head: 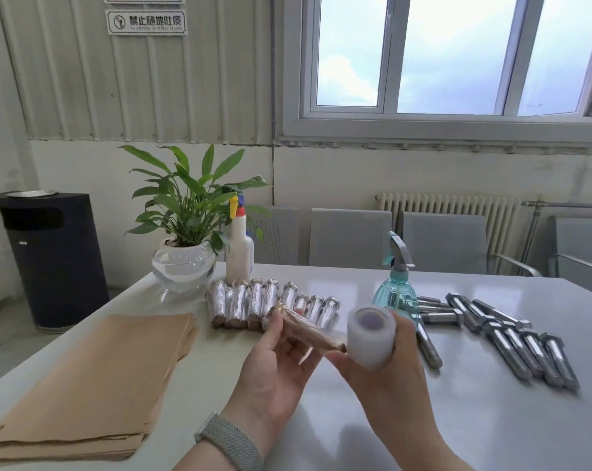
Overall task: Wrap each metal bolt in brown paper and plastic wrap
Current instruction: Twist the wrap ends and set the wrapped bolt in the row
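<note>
Paper-wrapped bolt (306,329) held above counter (457,419), left hand (274,368) pinching its far end. Right hand (386,365) grips plastic wrap roll (371,336) at bolt's near end. Keep film taut, overlap turns, cover both ends.

Brown paper sheets (94,379); white plastic wrap roll (372,338); teal spray bottle (397,290); silver bolts (512,338); grey wristband (231,441).

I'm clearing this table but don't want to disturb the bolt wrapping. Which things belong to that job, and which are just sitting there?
Part of the job:
paper-wrapped bolt
plastic wrap roll
brown paper stack
bare bolts
finished wrapped bolts

Just sitting there:
potted plant
white spray bottle
teal spray bottle
</note>
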`<state>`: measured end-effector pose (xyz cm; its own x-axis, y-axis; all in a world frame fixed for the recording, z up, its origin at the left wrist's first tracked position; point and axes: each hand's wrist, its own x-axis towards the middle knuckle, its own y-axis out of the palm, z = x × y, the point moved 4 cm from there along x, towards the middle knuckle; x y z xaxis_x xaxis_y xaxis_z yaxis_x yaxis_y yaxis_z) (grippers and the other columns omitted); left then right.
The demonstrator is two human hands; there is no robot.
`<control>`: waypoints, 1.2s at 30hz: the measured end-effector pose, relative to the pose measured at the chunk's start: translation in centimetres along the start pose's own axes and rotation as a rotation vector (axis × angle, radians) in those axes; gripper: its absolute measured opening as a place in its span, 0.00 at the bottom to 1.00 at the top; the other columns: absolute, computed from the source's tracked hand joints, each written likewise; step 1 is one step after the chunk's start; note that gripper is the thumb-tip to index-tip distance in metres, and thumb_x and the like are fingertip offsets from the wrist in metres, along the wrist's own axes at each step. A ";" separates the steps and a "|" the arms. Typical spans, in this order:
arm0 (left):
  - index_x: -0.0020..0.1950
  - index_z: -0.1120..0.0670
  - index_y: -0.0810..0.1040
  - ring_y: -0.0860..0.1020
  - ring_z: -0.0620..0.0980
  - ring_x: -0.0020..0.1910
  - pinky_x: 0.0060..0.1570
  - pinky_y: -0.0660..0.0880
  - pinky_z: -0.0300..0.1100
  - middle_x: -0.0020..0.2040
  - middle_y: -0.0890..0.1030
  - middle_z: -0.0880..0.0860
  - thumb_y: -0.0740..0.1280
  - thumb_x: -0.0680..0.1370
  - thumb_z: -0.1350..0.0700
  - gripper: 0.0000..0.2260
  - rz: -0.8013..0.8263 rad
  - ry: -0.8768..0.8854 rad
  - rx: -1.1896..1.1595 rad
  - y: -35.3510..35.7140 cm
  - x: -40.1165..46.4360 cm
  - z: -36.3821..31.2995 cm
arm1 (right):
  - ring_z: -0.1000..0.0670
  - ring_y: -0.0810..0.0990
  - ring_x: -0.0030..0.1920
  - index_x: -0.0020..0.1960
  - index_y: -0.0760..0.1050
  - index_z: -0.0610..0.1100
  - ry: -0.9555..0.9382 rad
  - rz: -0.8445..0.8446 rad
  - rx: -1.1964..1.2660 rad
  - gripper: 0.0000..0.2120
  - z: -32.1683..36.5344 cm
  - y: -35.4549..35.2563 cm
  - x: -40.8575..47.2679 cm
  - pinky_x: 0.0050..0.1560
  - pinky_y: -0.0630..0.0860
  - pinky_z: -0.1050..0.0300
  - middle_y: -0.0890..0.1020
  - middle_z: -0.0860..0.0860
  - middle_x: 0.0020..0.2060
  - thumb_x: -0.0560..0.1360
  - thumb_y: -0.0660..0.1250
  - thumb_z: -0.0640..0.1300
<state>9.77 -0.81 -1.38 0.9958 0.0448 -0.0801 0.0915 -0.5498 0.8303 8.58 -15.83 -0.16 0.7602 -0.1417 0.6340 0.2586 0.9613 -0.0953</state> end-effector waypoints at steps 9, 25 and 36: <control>0.61 0.57 0.70 0.82 0.61 0.55 0.43 0.82 0.50 0.59 0.81 0.64 0.68 0.75 0.54 0.17 0.077 0.116 0.135 -0.1 -0.1 0.7 | 0.48 0.80 0.39 0.52 0.79 0.38 0.652 0.155 0.363 0.24 -2.5 -0.5 0.6 0.32 0.75 0.57 0.83 0.40 0.41 0.59 0.81 0.44; 0.51 0.56 0.79 0.69 0.49 0.24 0.23 0.68 0.39 0.27 0.70 0.52 0.61 0.73 0.33 0.26 0.040 0.461 0.546 -0.4 -0.4 -0.8 | 0.40 0.81 0.35 0.53 0.74 0.40 0.936 0.570 0.466 0.20 0.3 1.0 -2.5 0.43 0.81 0.47 0.80 0.46 0.29 0.68 0.77 0.46; 0.41 0.48 0.77 0.73 0.51 0.25 0.27 0.72 0.41 0.30 0.76 0.54 0.60 0.72 0.30 0.22 0.157 0.319 0.903 0.1 -0.6 0.4 | 0.44 0.81 0.34 0.58 0.75 0.39 1.040 0.581 0.441 0.25 0.0 -0.7 -1.7 0.41 0.78 0.51 0.81 0.40 0.37 0.71 0.70 0.57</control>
<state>9.15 -1.24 -1.45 0.9635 0.0671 0.2590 0.0500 -0.9961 0.0721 7.15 -16.31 -1.17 0.8540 0.3993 -0.3334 -0.3358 0.9127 0.2331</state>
